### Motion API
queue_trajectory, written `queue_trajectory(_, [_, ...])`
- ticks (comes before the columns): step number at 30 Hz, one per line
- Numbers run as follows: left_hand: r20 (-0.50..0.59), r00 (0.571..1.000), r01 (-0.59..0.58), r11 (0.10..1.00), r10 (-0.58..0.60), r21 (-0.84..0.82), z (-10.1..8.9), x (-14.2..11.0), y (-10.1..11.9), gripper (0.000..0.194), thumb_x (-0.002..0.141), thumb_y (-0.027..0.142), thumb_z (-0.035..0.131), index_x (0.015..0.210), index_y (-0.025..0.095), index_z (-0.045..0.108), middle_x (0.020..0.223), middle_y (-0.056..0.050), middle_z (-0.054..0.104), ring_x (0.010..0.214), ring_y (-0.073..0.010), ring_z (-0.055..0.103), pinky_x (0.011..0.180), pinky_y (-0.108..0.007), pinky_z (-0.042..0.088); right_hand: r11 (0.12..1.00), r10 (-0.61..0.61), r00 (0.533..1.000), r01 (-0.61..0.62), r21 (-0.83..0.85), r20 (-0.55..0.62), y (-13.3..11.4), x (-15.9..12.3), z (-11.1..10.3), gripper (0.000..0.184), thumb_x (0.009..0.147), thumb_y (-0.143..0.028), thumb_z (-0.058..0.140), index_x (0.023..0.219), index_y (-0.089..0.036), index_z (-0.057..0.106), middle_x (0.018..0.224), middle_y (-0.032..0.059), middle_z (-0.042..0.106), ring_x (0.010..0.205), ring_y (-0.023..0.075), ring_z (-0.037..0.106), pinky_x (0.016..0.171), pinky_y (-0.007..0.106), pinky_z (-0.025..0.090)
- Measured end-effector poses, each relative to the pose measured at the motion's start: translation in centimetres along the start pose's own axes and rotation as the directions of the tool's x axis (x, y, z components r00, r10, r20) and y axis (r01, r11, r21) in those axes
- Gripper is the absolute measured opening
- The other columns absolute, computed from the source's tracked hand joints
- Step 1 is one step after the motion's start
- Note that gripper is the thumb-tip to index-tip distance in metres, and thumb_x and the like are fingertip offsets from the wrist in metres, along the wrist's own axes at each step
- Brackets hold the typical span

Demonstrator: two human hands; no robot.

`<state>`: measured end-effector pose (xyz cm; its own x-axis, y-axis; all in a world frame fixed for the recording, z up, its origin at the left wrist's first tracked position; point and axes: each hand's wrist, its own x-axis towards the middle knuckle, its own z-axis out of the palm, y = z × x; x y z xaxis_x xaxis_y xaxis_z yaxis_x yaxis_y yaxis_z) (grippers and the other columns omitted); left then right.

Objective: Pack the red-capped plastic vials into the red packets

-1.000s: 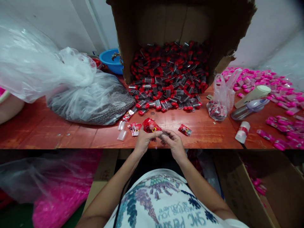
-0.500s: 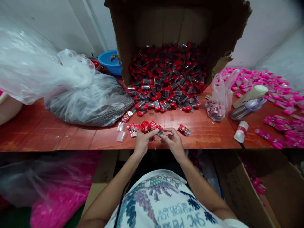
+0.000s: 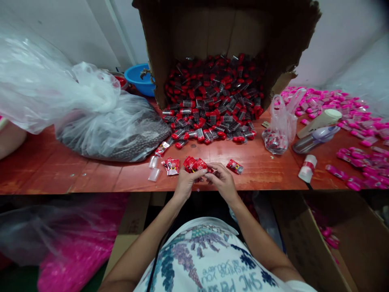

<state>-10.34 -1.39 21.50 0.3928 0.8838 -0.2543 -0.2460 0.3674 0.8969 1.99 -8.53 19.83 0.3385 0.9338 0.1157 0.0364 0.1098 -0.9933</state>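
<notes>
My left hand (image 3: 184,184) is closed on a small fan of red printed cards (image 3: 193,163), just above the table's front edge. Its thumb points right and meets the fingertips of my right hand (image 3: 224,182). My right hand is pinched closed at the right end of the cards; what lies between its fingers is too small and covered to make out. More red printed cards (image 3: 173,166) lie on the table left of my hands. A single red-and-black packet (image 3: 235,166) lies to their right. Two small clear plastic pieces (image 3: 154,174) rest farther left.
Behind my hands, an open cardboard box (image 3: 153,52) on its side spills red-capped clear containers (image 3: 212,117). On the left sits a plastic bag of dark pieces (image 3: 121,129). Right are a knotted bag (image 3: 276,138), bottles (image 3: 316,140), a white roll (image 3: 308,168) and pink items (image 3: 361,162).
The red cards have shifted slightly right with my left hand and show more of their printed faces. The small greyish thing seen between my fingertips earlier is now covered.
</notes>
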Motion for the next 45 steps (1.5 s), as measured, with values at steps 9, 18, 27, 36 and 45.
queue_trajectory(9, [0.027,0.999,0.026,0.998,-0.024,-0.058,-0.3,0.3,-0.6,0.029,0.058,0.024,0.08,0.079,0.011,0.065,0.067,-0.003,0.065,0.052,-0.0111,0.058,0.047,-0.021,0.048,0.997,0.052,0.998,-0.05,0.063,-0.042,0.6,-0.4,0.2,0.034,0.075,-0.026,0.069,0.108,-0.026,0.065,0.097,0.0017,0.055,0.076,0.0127,0.058,0.068,0.027,0.054])
queue_trajectory(18, [-0.05,0.969,0.219,0.936,-0.241,-0.276,-1.7,0.8,-0.2,0.032,0.067,0.021,0.073,0.096,0.013,0.064,0.09,-0.009,0.071,0.076,-0.0225,0.068,0.057,-0.034,0.058,0.928,0.008,0.862,-0.194,-0.317,-0.506,4.0,1.6,-9.5,0.046,0.073,-0.042,0.063,0.112,-0.017,0.061,0.101,0.0089,0.063,0.084,0.0203,0.06,0.078,0.039,0.049])
queue_trajectory(27, [-0.187,0.967,0.112,0.948,-0.173,-0.299,-0.4,1.5,-1.5,0.032,0.049,0.016,0.084,0.075,0.011,0.066,0.069,-0.004,0.07,0.058,-0.0159,0.065,0.059,-0.03,0.057,0.926,-0.086,0.984,0.023,-0.376,-0.153,1.0,1.7,-2.4,0.027,0.076,-0.035,0.063,0.098,-0.021,0.066,0.093,0.0053,0.063,0.078,0.0179,0.059,0.07,0.031,0.049])
queue_trajectory(36, [-0.294,0.953,-0.022,0.956,-0.068,-0.294,-2.4,2.0,-0.2,0.033,0.048,0.014,0.085,0.077,0.011,0.068,0.072,-0.005,0.071,0.062,-0.0164,0.067,0.06,-0.027,0.055,0.974,-0.081,0.993,0.098,-0.206,0.089,1.3,4.7,3.1,0.023,0.084,-0.024,0.054,0.104,-0.024,0.065,0.097,0.0032,0.068,0.089,0.0178,0.063,0.08,0.03,0.05])
queue_trajectory(45, [-0.294,0.956,-0.088,0.931,-0.022,-0.355,-4.2,2.6,0.8,0.027,0.05,0.012,0.083,0.07,0.011,0.065,0.067,-0.002,0.068,0.059,-0.0139,0.065,0.059,-0.024,0.054,0.831,-0.171,0.944,0.292,-0.473,0.282,2.4,10.1,3.0,0.03,0.091,-0.021,0.041,0.109,-0.021,0.065,0.091,0.0053,0.068,0.081,0.0174,0.063,0.076,0.029,0.049])
